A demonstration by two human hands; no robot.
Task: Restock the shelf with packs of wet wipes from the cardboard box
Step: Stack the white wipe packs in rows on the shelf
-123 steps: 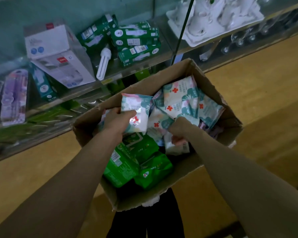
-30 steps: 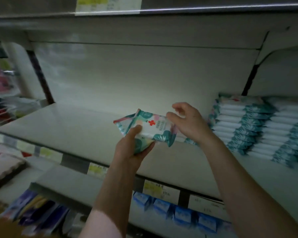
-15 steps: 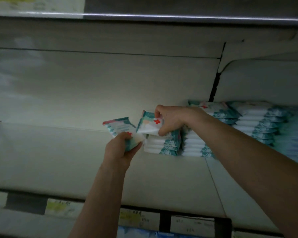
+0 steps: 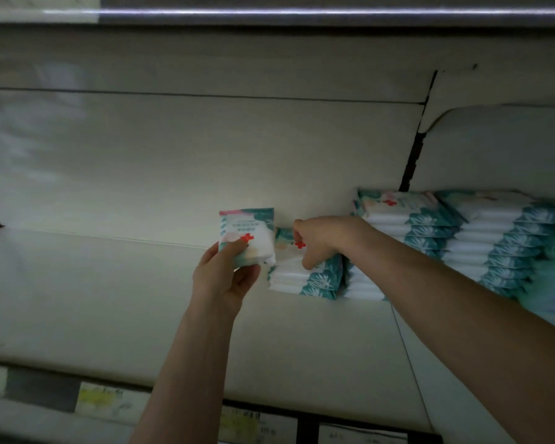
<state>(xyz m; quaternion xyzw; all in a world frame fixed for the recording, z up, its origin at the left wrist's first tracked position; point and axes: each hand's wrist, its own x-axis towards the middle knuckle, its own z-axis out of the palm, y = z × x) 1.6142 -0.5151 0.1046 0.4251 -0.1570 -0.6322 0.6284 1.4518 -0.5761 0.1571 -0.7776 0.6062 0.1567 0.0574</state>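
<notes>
My left hand (image 4: 223, 277) grips a white-and-teal pack of wet wipes (image 4: 247, 233) with a red cross, held upright above the white shelf (image 4: 93, 299). Just to its right, my right hand (image 4: 318, 240) pinches another pack (image 4: 284, 243) that lies on top of a short stack of packs (image 4: 311, 278). Taller stacks of the same packs (image 4: 407, 225) fill the shelf further right. The cardboard box is out of view.
The shelf's left half is bare white board, with a white back panel (image 4: 205, 149) behind. A dark upright slot (image 4: 412, 161) divides two shelf bays. Price labels (image 4: 100, 402) line the shelf's front edge. An upper shelf edge (image 4: 302, 12) runs overhead.
My right hand has lowered its pack onto the short stack. My left hand has lifted its pack and turned it upright. The view has moved closer to the shelf.
</notes>
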